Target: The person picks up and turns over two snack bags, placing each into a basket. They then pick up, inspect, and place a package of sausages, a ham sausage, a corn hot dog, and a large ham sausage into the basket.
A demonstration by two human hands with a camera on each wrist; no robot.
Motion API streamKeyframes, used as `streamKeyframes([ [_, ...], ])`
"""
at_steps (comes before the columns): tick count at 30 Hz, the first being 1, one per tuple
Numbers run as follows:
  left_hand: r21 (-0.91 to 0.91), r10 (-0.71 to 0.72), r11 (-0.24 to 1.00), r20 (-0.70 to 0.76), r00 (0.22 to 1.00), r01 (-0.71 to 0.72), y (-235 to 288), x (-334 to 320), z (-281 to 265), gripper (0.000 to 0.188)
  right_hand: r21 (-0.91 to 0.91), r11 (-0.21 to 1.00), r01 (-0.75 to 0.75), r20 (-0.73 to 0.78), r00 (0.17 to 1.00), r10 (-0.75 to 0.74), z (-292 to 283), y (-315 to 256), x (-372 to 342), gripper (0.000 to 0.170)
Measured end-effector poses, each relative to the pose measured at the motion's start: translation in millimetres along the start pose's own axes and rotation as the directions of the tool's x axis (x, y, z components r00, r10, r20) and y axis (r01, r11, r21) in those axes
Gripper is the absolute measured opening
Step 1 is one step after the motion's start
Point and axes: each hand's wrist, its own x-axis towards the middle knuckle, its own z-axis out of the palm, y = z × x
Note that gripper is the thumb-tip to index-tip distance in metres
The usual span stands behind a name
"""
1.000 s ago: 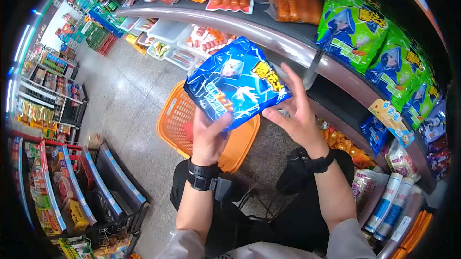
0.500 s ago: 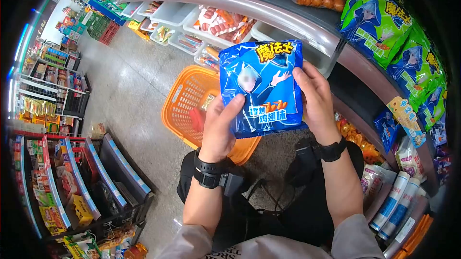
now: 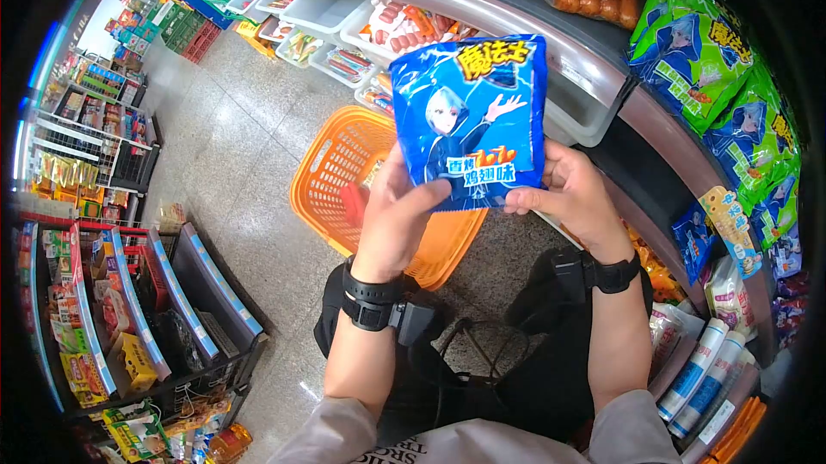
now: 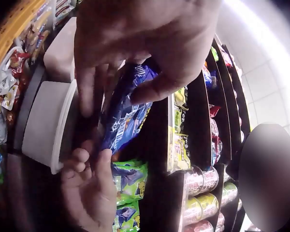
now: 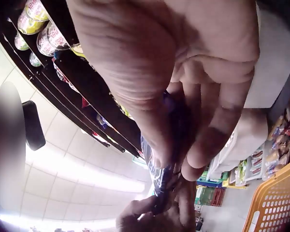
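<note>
Your right hand (image 3: 583,199) has moved lower on the blue bag (image 3: 473,107), so both hands now pinch its bottom corners, your left hand (image 3: 387,227) included; its printed front (slightly creased) faces you, mostly uncovered.

Bright, even light lay on the floor left of the orange basket (image 3: 331,173), with small glare spots. The blue packet (image 3: 469,124) above it shone in creases. Edges bowed and blackened. Both wrist views were softer, the hands (image 4: 147,43) shadowed beneath white ceiling glare.
</note>
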Motion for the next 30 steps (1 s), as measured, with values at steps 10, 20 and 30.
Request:
streamKeyframes([
  [10,-0.012,-0.002,1.0,0.062,0.998,0.002,-1.3,0.4,0.9,0.071,-0.011,0.999,0.033,-0.007,0.999,-0.033,-6.9,-5.8,-5.3,0.049],
  [20,-0.135,0.033,0.991,0.09,0.995,-0.02,-0.9,-1.6,8.0,0.072,0.05,0.998,0.04,-0.057,0.998,-0.037,-8.9,-3.6,-3.0,0.041],
  [30,-0.1,0.038,0.995,0.105,0.994,-0.028,-2.7,-1.6,4.8,0.063,0.0,0.999,0.039,-0.061,0.997,-0.039,-7.4,-8.0,-5.1,0.028],
])
